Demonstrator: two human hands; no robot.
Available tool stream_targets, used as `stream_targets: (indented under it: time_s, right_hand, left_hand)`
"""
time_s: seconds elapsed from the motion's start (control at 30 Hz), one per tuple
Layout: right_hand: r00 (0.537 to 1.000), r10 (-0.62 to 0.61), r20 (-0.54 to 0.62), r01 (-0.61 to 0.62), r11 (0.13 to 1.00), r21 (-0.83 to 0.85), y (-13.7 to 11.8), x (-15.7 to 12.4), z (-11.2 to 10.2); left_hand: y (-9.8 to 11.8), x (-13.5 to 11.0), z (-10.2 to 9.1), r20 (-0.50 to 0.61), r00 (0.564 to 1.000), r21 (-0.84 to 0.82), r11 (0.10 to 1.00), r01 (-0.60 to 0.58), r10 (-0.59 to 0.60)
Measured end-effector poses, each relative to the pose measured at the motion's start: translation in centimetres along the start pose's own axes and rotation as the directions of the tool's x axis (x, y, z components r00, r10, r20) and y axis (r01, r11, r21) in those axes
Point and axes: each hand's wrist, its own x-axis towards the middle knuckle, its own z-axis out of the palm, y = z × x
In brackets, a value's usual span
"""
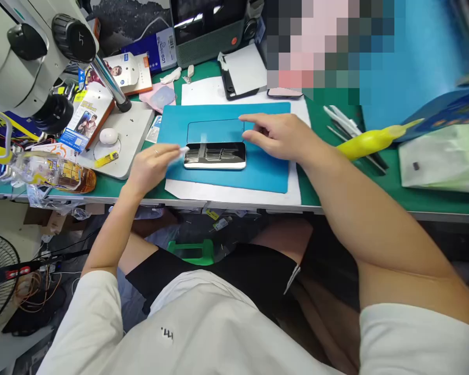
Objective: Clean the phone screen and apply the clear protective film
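A smartphone (214,156) with a dark, glossy, reflecting screen lies flat on a blue mat (226,179). Just behind it rests a clear, dark-edged sheet (216,130), looking like a screen protector, with a translucent strip reaching toward the phone. At the phone's left end, my left hand (152,162) pinches a small white piece, blurred and perhaps a wipe. My right hand (277,134) hovers by the sheet's right end, thumb and index finger apart and holding nothing; whether the index fingertip touches the sheet I cannot tell.
To the left stand a microscope (35,62), boxes (88,117) and a drink bottle (58,169). Behind the mat lies a black phone-like item under a white card (244,70). At right are a yellow squeeze bottle (375,141), pen-like tools (344,122) and a pale packet (443,159).
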Motion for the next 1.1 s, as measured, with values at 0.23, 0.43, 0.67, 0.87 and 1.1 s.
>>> stream_targets:
  time_s: [0.23, 0.43, 0.67, 0.87, 1.1]
  right_hand:
    - [0.978, 0.204, -0.041, -0.202, 0.977, 0.063, -1.0, 1.9, -0.8]
    - [0.953, 0.215, -0.212, -0.188, 0.972, 0.142, -0.1, 4.8, 1.5]
    - [0.934, 0.098, -0.344, -0.050, 0.988, 0.148, 2.9, 5.5, 3.7]
    - [0.948, 0.037, -0.317, -0.003, 0.994, 0.107, 3.3, 5.6, 3.8]
    - [0.917, 0.019, -0.399, 0.041, 0.989, 0.141, 3.4, 5.6, 4.4]
  left_hand:
    - [-0.7, 3.3, 1.2, -0.006, 0.990, 0.090, 0.986, 0.141, -0.141]
    - [-2.5, 11.1, 2.5, -0.022, 0.984, -0.014, 0.984, 0.177, -0.177]
    - [-3.8, 12.7, 5.2, 0.010, 0.999, -0.069, 0.996, 0.054, -0.054]
    - [-5.1, 12.1, 6.4, 0.024, 1.000, -0.114, 0.993, 0.019, -0.017]
    - [-4.5, 12.3, 6.4, -0.091, 0.989, -0.306, 0.948, 0.084, -0.117]
